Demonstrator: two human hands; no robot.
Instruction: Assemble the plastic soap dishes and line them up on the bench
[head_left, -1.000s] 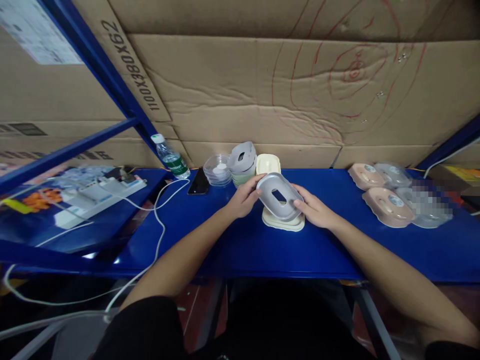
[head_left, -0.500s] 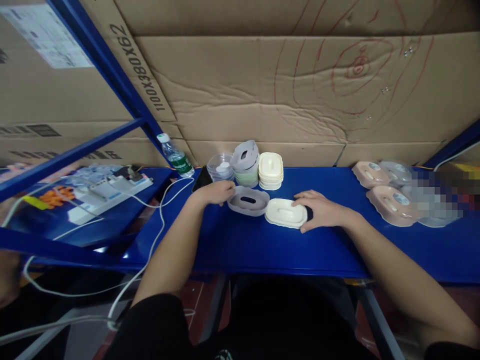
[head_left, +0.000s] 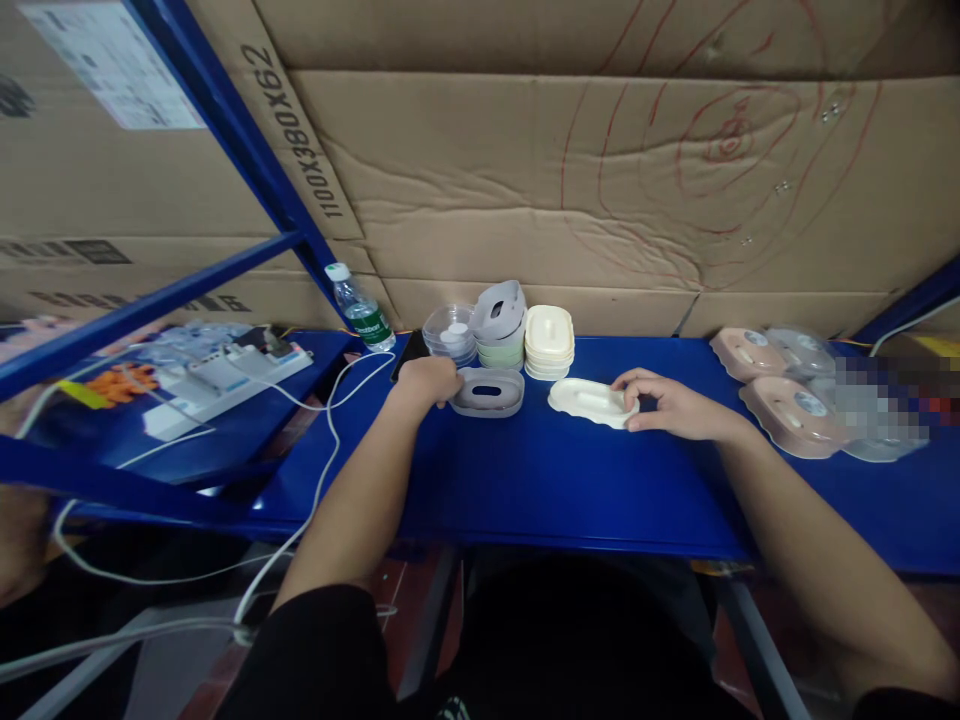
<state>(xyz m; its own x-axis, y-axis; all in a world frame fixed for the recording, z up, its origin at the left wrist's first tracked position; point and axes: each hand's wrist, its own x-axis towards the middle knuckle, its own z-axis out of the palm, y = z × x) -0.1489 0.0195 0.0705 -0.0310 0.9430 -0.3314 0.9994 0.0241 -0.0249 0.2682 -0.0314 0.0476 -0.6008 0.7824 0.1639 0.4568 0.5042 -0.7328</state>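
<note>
My left hand (head_left: 429, 387) is closed, its fingertips pinching the left end of a grey plastic dish (head_left: 506, 408) with a long slot in its middle. To the right, my right hand (head_left: 664, 402) grips the right end of a cream-coloured lid (head_left: 589, 397) between thumb and fingers. This lid has a wavy rim and a raised oval ridge, and it looks slightly tilted. Behind the dish, a grey piece (head_left: 498, 312) rests on a stack of green ones (head_left: 501, 355). Beside them rises a stack of cream lids (head_left: 550, 345).
Clear bowls (head_left: 450, 335), a dark phone (head_left: 409, 350) and a water bottle (head_left: 365, 315) stand at the back left. Pink containers (head_left: 791, 415) sit on the right, partly blurred. A white power strip (head_left: 225, 395) and cables lie left. Cardboard (head_left: 465, 150) walls the back.
The cream lid has moved right and tilted in my right hand, opening a gap from the grey dish. My left hand has shifted the dish slightly back.
</note>
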